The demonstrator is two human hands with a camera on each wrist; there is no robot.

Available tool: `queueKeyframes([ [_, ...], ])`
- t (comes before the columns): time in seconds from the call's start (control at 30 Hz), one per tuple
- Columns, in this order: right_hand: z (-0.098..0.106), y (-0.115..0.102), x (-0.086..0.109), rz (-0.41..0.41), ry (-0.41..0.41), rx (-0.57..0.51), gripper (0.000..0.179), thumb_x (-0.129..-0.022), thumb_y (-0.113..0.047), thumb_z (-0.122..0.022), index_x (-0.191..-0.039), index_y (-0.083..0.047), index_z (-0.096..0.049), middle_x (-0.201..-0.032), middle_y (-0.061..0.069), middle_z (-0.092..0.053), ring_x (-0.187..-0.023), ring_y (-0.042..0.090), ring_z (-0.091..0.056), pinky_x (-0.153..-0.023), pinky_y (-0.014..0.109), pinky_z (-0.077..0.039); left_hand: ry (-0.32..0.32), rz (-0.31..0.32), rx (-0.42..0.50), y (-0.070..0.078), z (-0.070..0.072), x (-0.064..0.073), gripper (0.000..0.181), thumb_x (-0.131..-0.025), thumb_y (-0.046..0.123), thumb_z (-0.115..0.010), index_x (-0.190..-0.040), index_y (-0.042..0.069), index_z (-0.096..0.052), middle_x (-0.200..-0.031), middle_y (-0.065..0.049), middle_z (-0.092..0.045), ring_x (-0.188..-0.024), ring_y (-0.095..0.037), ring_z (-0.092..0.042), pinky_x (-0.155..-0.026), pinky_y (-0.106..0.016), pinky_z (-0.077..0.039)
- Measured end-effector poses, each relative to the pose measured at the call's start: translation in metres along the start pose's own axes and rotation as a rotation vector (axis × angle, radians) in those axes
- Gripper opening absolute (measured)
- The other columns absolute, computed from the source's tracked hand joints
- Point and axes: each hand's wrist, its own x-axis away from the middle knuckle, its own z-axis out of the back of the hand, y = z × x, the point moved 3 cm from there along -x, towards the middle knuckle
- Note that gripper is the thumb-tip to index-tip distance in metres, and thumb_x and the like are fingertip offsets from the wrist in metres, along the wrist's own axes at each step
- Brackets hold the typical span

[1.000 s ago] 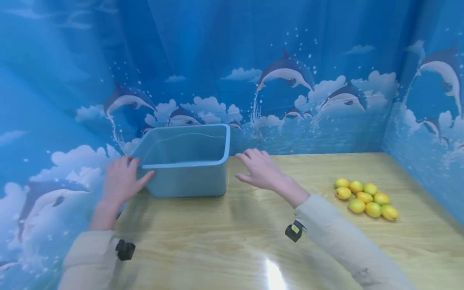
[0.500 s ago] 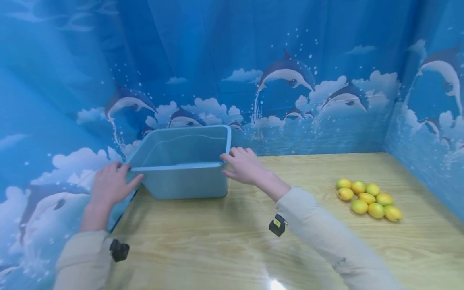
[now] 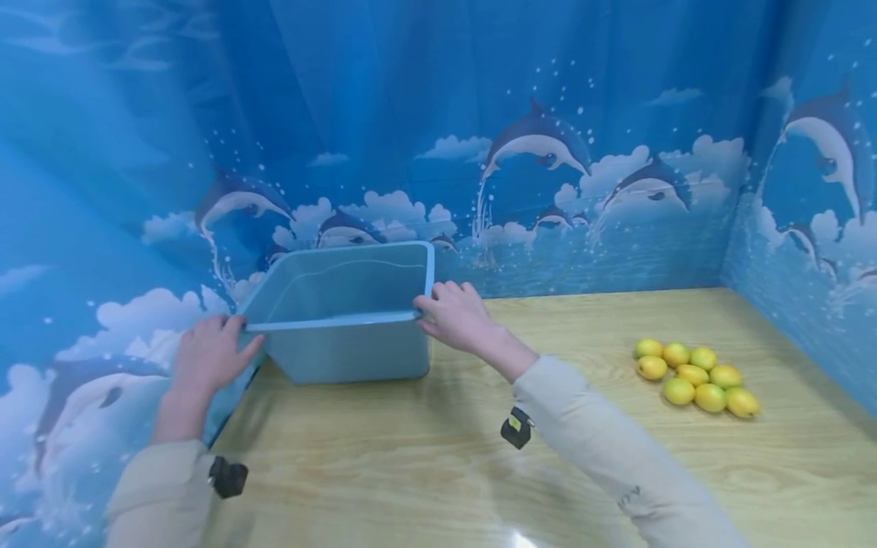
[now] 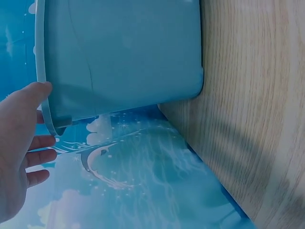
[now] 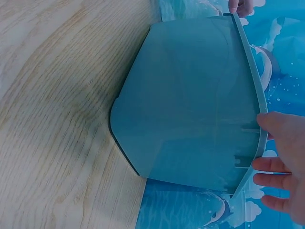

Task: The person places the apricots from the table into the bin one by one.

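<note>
A blue plastic bin [image 3: 346, 352] stands upright at the back left of the wooden table, its open top facing up and no contents showing inside. At its front left corner my left hand [image 3: 208, 354] holds the rim; the left wrist view shows the thumb [image 4: 40, 90] over the rim and the fingers around its outer side. My right hand [image 3: 455, 316] grips the front right corner, and in the right wrist view its thumb [image 5: 269, 121] lies on the rim with the fingers spread beyond it.
Several yellow-green lemon-like fruits [image 3: 692, 374] lie clustered on the right side of the table [image 3: 384, 457]. A blue curtain with printed dolphins [image 3: 534, 141] hangs close behind the bin and along both sides. The table's left edge runs beside the bin.
My right hand has come left and taken hold of the bin's front right corner. My left hand has slid left to the front left corner. The bin has shifted slightly.
</note>
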Motion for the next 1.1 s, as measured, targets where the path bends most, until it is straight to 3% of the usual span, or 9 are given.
queueKeyframes([
  [0.27,0.001,0.001,0.002,-0.003,0.017,-0.002,0.03,-0.092,-0.039,-0.056,-0.116,-0.023,-0.062,-0.082,-0.001,-0.051,-0.069,0.015,-0.041,-0.057,0.028,-0.029,0.033,-0.007,-0.001,0.001,-0.001,0.0,0.049,-0.09,0.03,-0.058,-0.115,-0.011,-0.052,-0.095,-0.033,-0.053,-0.082,-0.046,-0.051,-0.064,-0.054,-0.042],
  [0.5,0.004,0.009,0.009,-0.026,-0.006,-0.016,0.032,-0.091,-0.041,-0.056,-0.117,-0.023,-0.062,-0.086,-0.001,-0.052,-0.073,0.016,-0.044,-0.061,0.031,-0.034,0.057,-0.053,-0.01,0.007,0.002,-0.003,0.043,-0.088,0.031,-0.061,-0.106,-0.008,-0.055,-0.08,-0.023,-0.055,-0.066,-0.034,-0.051,-0.053,-0.045,-0.042],
  [0.7,0.005,0.016,0.018,-0.049,-0.04,-0.056,0.033,-0.092,-0.04,-0.055,-0.119,-0.022,-0.061,-0.088,0.0,-0.051,-0.077,0.016,-0.044,-0.065,0.032,-0.035,0.032,-0.063,-0.04,0.018,0.002,-0.005,0.042,-0.087,0.033,-0.062,-0.103,-0.005,-0.056,-0.08,-0.021,-0.055,-0.068,-0.033,-0.051,-0.055,-0.043,-0.042],
  [1.1,0.008,0.032,0.039,-0.049,-0.001,-0.077,0.032,-0.091,-0.04,-0.057,-0.117,-0.021,-0.061,-0.087,0.0,-0.051,-0.078,0.018,-0.047,-0.07,0.036,-0.039,0.024,-0.086,-0.05,0.039,0.003,-0.008,0.038,-0.088,0.036,-0.06,-0.096,-0.001,-0.055,-0.082,-0.02,-0.053,-0.073,-0.037,-0.052,-0.058,-0.046,-0.041],
])
